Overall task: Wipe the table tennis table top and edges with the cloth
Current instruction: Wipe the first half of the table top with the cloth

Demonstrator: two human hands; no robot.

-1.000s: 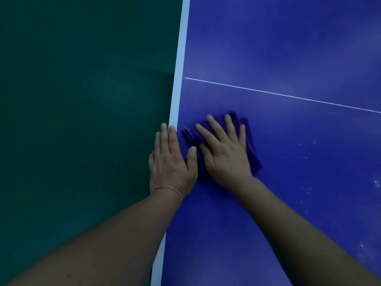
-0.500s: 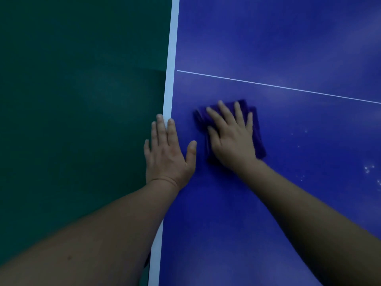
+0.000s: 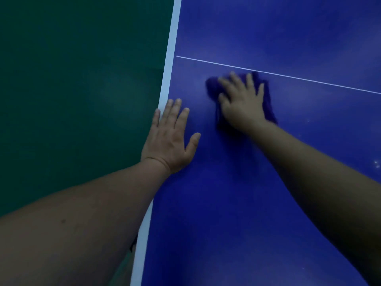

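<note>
Purple cloth [image 3: 268,100] is lying bunched on the blue table [image 3: 247,203], just below the thin white line [image 3: 309,80] that is crossing the top from left to right; its far corner is reaching up to that line. The right hand [image 3: 242,104] is lying flat on the cloth, palm down, fingers straight and spread, pressing it to the table rather than curling round it. The cloth is showing as a dark lump past the fingertips on the left and as a strip along the right side of the hand, and it is blurred, so its folds cannot be made out. The left hand [image 3: 168,139] is resting palm down on the table, well apart from the cloth, fingers straight and close together, thumb spread out to the right; it is holding nothing. Its fingers are lying partly over the white edge band [image 3: 169,58] that is running along the table's left side, the little finger reaching to the band's outer border. Both forearms are coming in bare from the bottom of the view. Green floor [image 3: 72,100] is filling the left side beyond the edge. A few pale specks [image 3: 376,163] are showing on the blue top at far right.
</note>
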